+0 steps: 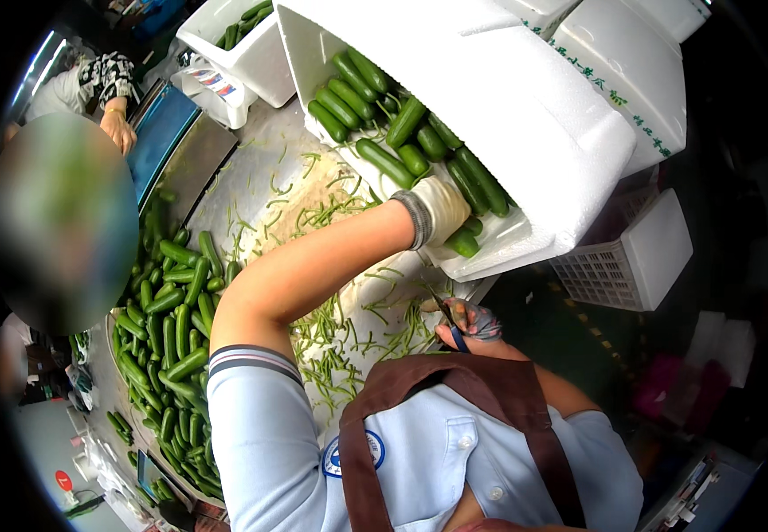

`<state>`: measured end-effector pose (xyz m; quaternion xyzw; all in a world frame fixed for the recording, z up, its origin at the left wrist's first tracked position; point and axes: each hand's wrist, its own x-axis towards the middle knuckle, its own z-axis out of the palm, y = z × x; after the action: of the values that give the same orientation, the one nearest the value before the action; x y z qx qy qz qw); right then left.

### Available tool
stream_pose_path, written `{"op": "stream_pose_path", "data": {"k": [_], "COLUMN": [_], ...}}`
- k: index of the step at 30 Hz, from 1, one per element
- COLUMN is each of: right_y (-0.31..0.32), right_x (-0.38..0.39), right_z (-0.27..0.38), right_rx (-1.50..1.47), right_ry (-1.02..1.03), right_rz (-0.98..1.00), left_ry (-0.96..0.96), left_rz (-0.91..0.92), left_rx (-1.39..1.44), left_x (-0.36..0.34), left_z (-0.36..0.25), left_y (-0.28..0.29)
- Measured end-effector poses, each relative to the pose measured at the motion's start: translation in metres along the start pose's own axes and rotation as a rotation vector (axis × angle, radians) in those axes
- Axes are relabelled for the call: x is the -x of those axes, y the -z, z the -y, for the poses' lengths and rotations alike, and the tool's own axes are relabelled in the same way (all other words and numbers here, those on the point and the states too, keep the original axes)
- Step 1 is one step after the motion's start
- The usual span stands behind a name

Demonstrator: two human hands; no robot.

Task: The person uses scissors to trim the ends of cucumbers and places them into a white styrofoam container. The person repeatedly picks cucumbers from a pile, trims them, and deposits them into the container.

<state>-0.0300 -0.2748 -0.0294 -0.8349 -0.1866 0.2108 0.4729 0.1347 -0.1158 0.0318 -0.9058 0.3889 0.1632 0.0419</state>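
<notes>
My left hand (444,209), in a white glove with a grey cuff, reaches into a white foam box (526,115) tipped on its side. It rests among green cucumbers (384,163), with the ends of some (462,243) showing just below it. The glove's back hides my fingers, so I cannot tell whether they grip one. Low beside the table edge, my right hand (476,321) wears a patterned glove. It is closed on scissors (459,339) with blue handles, whose dark blades point up toward the tabletop.
Cut green stems (331,355) litter the metal table (264,142). A large heap of cucumbers (171,346) lies to the left. Another white box (260,66) stands beyond, and a white crate (615,266) is at the right. Across the table, a person's hand (118,130) touches a blue-edged tray (158,146).
</notes>
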Motion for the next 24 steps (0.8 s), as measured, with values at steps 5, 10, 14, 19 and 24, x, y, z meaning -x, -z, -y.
{"op": "stream_pose_path", "data": {"k": [5,10,14,19,24], "right_y": [0.007,-0.006,0.007,-0.002,-0.009], "right_x": [-0.001,0.000,0.001,0.001,-0.006], "right_z": [0.012,-0.007,0.005,-0.007,-0.004], "right_rx": [-0.097,0.298,0.034,0.156,0.194], "right_ry": [-0.035,0.311,0.139,0.167,0.371], "right_rz": [0.016,-0.173,-0.092,-0.087,-0.130], "left_ry": [-0.029,0.090,0.132,0.381,0.550], "left_rz": [-0.206,0.043,-0.195,-0.577,-0.808], "left_rx": [-0.047,-0.041,0.123,0.637,1.006], "left_x": [0.020,0.032,0.055,0.116,0.156], "left_z": [0.001,-0.007,0.005,-0.002,-0.019], "left_y": [-0.014,0.014,-0.005,-0.017,-0.049]}}
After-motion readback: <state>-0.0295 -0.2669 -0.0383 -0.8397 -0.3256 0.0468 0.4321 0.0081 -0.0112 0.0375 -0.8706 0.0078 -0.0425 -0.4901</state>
